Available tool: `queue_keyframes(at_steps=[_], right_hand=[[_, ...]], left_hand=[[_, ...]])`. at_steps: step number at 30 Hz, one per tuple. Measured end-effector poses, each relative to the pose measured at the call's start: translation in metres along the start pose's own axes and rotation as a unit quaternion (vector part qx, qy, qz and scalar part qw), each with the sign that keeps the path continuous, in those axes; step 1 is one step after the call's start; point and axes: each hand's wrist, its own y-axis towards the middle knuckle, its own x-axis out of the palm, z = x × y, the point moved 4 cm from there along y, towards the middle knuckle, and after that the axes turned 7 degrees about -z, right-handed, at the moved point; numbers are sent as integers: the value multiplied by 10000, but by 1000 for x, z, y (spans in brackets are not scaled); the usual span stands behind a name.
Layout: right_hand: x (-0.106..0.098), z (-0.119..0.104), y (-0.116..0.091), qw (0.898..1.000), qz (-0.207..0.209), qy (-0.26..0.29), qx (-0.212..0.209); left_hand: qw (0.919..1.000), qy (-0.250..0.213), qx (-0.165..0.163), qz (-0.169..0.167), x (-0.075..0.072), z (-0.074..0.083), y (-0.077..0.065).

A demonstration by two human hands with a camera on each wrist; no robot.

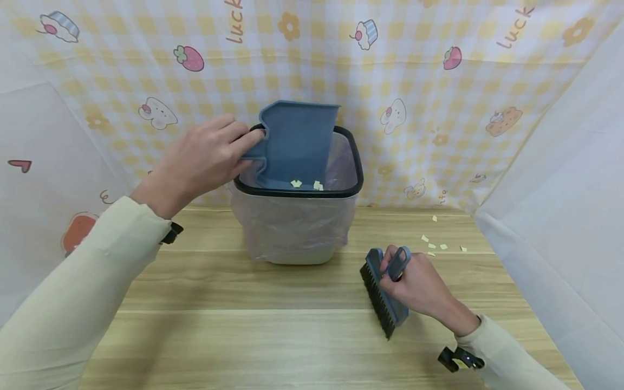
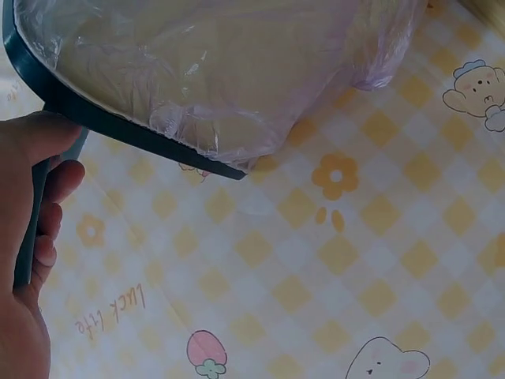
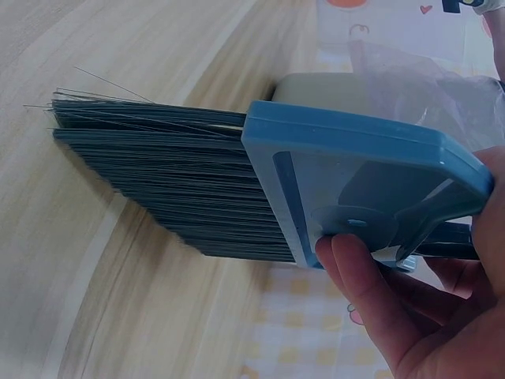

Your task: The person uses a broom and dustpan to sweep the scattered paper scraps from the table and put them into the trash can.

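My left hand (image 1: pixel 207 151) grips the handle of a blue dustpan (image 1: pixel 301 141). The pan stands steeply tilted, its lower part inside the black rim (image 1: pixel 312 193) of a trash can. A few pale yellow paper scraps (image 1: pixel 296 184) show at the pan's low end. In the left wrist view, fingers (image 2: pixel 51 225) wrap the handle beside the can's rim. To the right of the can, my right hand (image 1: pixel 419 284) holds a blue hand brush (image 1: pixel 396 309) with dark bristles (image 3: pixel 181 185). The bristles point away from the palm, over the wooden table.
A translucent bag (image 1: pixel 292 225) lines the can and hangs over its outside. Several small pale scraps (image 1: pixel 431 246) lie on the wooden table (image 1: pixel 234 336), beyond the right hand. A checked cloth (image 1: pixel 312 70) hangs behind, with a white sheet (image 1: pixel 551 206) along the right.
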Motion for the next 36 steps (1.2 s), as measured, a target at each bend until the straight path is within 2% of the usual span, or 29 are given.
queue_keyframes(at_steps=[20,25,32,36], right_hand=[[0,-1,1,10000,39,-6,-54],[0,-1,1,9999,47,-16,-114],[0,0,1,9999,54,-18,-141],[0,0,1,9999,50,-32,-136]], left_hand=[[9989,-186,-415,-146,0,-5,-7],[9996,3,-279,-2,-1,-7,-7],[9971,420,197,610,-3,-4,-2],[9939,690,357,778,-5,-1,0]])
